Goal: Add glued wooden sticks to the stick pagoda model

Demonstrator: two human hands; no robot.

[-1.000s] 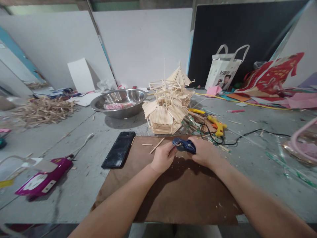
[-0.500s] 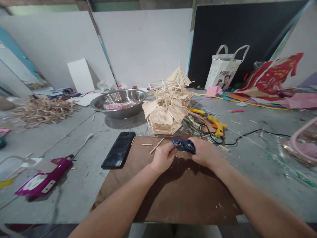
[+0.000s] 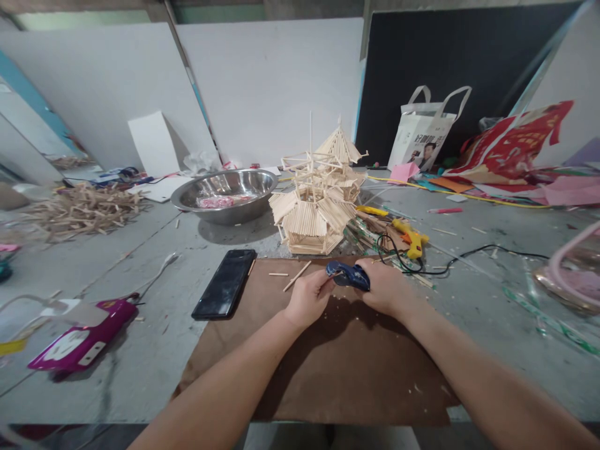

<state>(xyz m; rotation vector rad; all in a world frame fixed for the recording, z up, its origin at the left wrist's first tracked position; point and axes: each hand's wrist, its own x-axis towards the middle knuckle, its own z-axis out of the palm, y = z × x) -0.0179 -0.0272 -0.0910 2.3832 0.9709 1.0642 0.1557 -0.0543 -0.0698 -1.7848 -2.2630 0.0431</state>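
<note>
Both hands meet over the far edge of a brown board (image 3: 328, 369). My right hand (image 3: 387, 289) is closed round a dark blue hand tool (image 3: 347, 275), likely cutters. My left hand (image 3: 307, 300) pinches a thin wooden stick (image 3: 335, 274) whose tip meets the tool's jaws. Just beyond the hands stands a model pavilion (image 3: 316, 203) built of small wooden sticks. Two loose sticks (image 3: 296, 275) lie on the board to the left of my left hand.
A black phone (image 3: 225, 282) lies left of the board. A steel bowl (image 3: 225, 194) sits behind it. A yellow glue gun (image 3: 410, 237) with a black cord lies to the right. A stick pile (image 3: 82, 209) and a magenta device (image 3: 77, 340) are at the left. A white bag (image 3: 424, 134) stands at the back.
</note>
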